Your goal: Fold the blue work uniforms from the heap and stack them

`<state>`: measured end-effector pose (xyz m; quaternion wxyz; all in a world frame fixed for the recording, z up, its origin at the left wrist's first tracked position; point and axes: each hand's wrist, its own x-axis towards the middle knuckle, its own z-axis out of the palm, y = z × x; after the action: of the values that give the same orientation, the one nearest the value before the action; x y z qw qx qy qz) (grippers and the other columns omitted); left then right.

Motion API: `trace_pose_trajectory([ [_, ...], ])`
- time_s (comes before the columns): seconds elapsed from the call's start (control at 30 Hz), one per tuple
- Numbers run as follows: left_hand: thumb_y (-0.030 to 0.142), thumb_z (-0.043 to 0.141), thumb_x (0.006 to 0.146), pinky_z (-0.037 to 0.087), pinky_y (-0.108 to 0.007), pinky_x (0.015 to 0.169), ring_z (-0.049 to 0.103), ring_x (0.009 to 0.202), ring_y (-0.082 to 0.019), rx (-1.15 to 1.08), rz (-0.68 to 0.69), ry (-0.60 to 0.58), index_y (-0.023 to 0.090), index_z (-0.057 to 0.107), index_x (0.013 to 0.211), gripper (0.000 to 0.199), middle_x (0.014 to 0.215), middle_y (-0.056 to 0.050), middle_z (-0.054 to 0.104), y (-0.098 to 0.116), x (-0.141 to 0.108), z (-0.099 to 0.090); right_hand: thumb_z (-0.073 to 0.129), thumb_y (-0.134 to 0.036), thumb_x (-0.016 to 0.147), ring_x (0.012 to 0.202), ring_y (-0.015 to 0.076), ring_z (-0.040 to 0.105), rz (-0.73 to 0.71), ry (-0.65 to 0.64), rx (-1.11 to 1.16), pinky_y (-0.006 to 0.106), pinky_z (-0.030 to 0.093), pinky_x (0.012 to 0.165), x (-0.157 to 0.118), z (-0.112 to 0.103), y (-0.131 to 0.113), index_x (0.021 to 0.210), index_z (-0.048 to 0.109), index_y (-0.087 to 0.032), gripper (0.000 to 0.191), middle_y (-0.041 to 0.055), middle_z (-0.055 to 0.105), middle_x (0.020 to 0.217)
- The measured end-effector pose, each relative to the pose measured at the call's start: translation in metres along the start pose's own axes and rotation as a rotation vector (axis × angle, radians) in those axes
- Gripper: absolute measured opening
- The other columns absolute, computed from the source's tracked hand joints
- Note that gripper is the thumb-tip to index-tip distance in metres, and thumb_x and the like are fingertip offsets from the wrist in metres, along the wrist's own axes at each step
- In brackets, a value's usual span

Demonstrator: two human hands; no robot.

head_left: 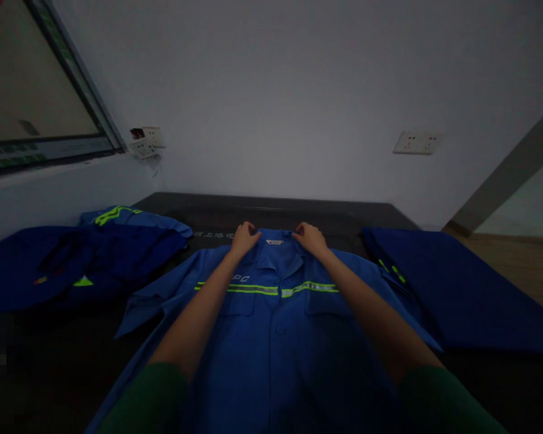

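Observation:
A blue short-sleeved work shirt with yellow-green and silver reflective stripes lies spread front side up, its collar at the far end. My left hand pinches the left end of the collar. At the collar's right end, my right hand holds the fabric between thumb and fingers. Between both hands a white label shows inside the neck. Both forearms stretch over the shirt's chest.
Crumpled dark blue garments lie at the left of the dark table. Folded dark blue cloth lies at the right. Behind stands a wall with sockets; a window is at upper left.

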<state>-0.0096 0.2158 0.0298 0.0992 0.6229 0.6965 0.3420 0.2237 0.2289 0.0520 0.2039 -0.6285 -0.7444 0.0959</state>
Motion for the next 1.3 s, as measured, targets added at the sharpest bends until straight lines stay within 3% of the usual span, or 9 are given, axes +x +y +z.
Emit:
trace_pose_trajectory([
  [0.13, 0.035, 0.069, 0.074, 0.048, -0.039, 0.082, 0.063, 0.104, -0.032, 0.171, -0.130, -0.056, 0.018, 0.049, 0.109, 0.044, 0.112, -0.019, 0.062, 0.002, 0.010, 0.019, 0.067, -0.032, 0.083, 0.107, 0.0270, 0.063, 0.057, -0.036, -0.199, 0.034, 0.049, 0.083, 0.010, 0.022, -0.020, 0.120, 0.055, -0.013, 0.043, 0.0196, 0.064, 0.116],
  [0.3, 0.025, 0.057, 0.081, 0.048, -0.036, 0.077, 0.067, 0.095, -0.029, 0.181, -0.142, -0.072, 0.021, 0.050, 0.103, 0.024, 0.099, -0.013, 0.069, -0.008, 0.020, 0.020, 0.044, -0.014, 0.092, 0.103, 0.0267, 0.065, 0.062, -0.054, -0.227, 0.034, 0.049, 0.083, 0.024, 0.015, -0.009, 0.110, 0.064, -0.013, 0.026, 0.0210, 0.067, 0.110],
  [0.43, 0.025, 0.052, 0.084, 0.048, -0.032, 0.078, 0.067, 0.094, -0.025, 0.169, -0.153, -0.046, 0.020, 0.053, 0.100, 0.017, 0.098, -0.011, 0.069, -0.020, 0.027, 0.014, 0.037, -0.019, 0.096, 0.106, 0.0288, 0.064, 0.032, -0.049, -0.228, 0.037, 0.049, 0.085, 0.033, 0.003, 0.000, 0.116, 0.062, -0.014, 0.032, 0.0206, 0.066, 0.112],
  [0.67, 0.025, 0.050, 0.088, 0.048, -0.032, 0.081, 0.064, 0.093, -0.022, 0.154, -0.102, -0.049, 0.020, 0.058, 0.100, 0.016, 0.095, -0.008, 0.067, -0.017, 0.023, 0.015, 0.039, -0.026, 0.097, 0.104, 0.0295, 0.065, 0.051, -0.104, -0.190, 0.037, 0.048, 0.084, 0.031, 0.019, 0.007, 0.111, 0.066, -0.010, 0.034, 0.0223, 0.067, 0.110],
  [0.73, 0.027, 0.050, 0.090, 0.048, -0.033, 0.084, 0.063, 0.096, -0.022, 0.149, -0.017, -0.030, 0.020, 0.058, 0.107, 0.021, 0.102, -0.009, 0.064, -0.013, 0.017, 0.010, 0.041, -0.031, 0.097, 0.104, 0.0262, 0.065, 0.044, -0.120, -0.164, 0.034, 0.048, 0.084, 0.028, 0.015, 0.013, 0.116, 0.064, -0.015, 0.034, 0.0173, 0.068, 0.110],
  [0.83, 0.024, 0.050, 0.090, 0.046, -0.034, 0.092, 0.058, 0.103, -0.021, 0.124, 0.269, -0.051, 0.020, 0.058, 0.113, 0.025, 0.110, -0.009, 0.060, -0.007, -0.001, -0.003, 0.045, -0.033, 0.096, 0.108, 0.0234, 0.061, -0.098, -0.061, -0.103, 0.033, 0.046, 0.089, 0.019, 0.001, 0.024, 0.121, 0.061, -0.020, 0.032, 0.0114, 0.066, 0.117],
  [0.97, 0.021, 0.055, 0.088, 0.039, -0.035, 0.101, 0.053, 0.113, -0.020, 0.057, 0.648, -0.394, 0.025, 0.063, 0.108, 0.023, 0.115, -0.004, 0.060, 0.001, -0.036, -0.020, 0.056, -0.020, 0.090, 0.115, 0.0201, 0.054, -0.565, -0.095, 0.032, 0.032, 0.039, 0.100, -0.004, -0.008, 0.033, 0.115, 0.065, -0.020, 0.027, 0.0067, 0.065, 0.119],
  [1.1, 0.030, 0.063, 0.084, 0.034, -0.037, 0.104, 0.053, 0.115, -0.021, 0.044, 0.682, -0.599, 0.029, 0.066, 0.107, 0.022, 0.115, -0.001, 0.063, 0.004, -0.059, -0.020, 0.066, -0.025, 0.084, 0.112, 0.0217, 0.052, -0.797, -0.363, 0.070, 0.037, 0.038, 0.098, -0.025, 0.010, 0.026, 0.107, 0.069, -0.024, 0.023, 0.0038, 0.067, 0.109],
  [1.3, 0.027, 0.065, 0.083, 0.035, -0.038, 0.102, 0.056, 0.107, -0.021, 0.091, 0.661, -0.530, 0.025, 0.067, 0.099, 0.016, 0.105, -0.002, 0.065, 0.002, -0.065, -0.004, 0.072, -0.032, 0.079, 0.100, 0.0238, 0.048, -0.743, -0.330, 0.017, 0.036, 0.039, 0.085, -0.037, 0.023, 0.012, 0.090, 0.071, -0.022, 0.015, 0.0058, 0.060, 0.096],
])
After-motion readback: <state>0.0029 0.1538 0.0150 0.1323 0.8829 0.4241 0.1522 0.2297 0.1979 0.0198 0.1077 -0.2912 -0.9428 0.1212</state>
